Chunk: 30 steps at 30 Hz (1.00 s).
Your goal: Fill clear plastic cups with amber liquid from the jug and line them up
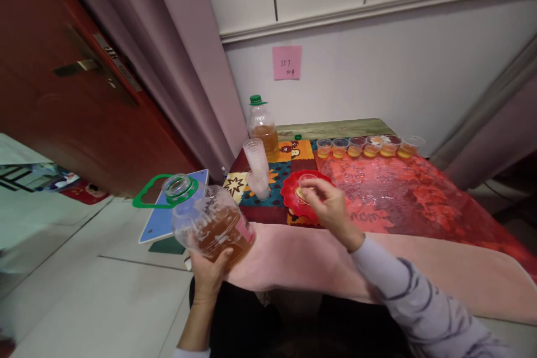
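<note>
Over red plate (287,192), right fingers (318,186) pinch clear cup (307,177); left fingers (224,259) grip tilted jug (218,229).

Jugs left, cup row right

On my feed the table meets the wall at its far side; a note hangs on the wall (287,62); below it stand the farther jug (264,137) and, to the jug's right, a loose cap (298,137); stacked cups (257,159) sit before that jug; right of them lies a plate (288,193) with a cup (308,178) over it; the cup row (372,148) runs along the far right; the nearer jug (220,229) is at my front left, a stool (155,226) beyond it, the door (75,89) farther left.
</note>
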Each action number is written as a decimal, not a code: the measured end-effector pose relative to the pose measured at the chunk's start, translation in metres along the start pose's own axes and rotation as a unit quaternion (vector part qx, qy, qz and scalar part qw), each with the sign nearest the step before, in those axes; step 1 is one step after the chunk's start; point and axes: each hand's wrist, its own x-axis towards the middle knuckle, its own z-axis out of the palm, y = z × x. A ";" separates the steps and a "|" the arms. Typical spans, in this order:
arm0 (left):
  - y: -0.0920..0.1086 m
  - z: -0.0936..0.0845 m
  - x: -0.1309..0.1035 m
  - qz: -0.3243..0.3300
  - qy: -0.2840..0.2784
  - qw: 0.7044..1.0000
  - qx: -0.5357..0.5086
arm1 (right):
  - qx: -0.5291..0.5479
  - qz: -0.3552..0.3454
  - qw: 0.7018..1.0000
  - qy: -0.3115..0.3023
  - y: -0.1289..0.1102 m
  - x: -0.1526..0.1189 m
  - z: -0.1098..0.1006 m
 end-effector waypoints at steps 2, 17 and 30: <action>0.012 0.001 0.006 -0.006 -0.002 1.000 -0.007 | 0.085 0.033 0.992 -0.087 -0.007 -0.018 0.039; 0.069 0.032 0.025 0.046 -0.111 0.981 0.152 | 0.334 0.131 0.900 -0.249 0.011 -0.047 0.104; 0.102 0.057 0.035 0.130 -0.219 0.949 0.189 | 0.371 0.174 0.895 -0.177 0.015 -0.037 0.100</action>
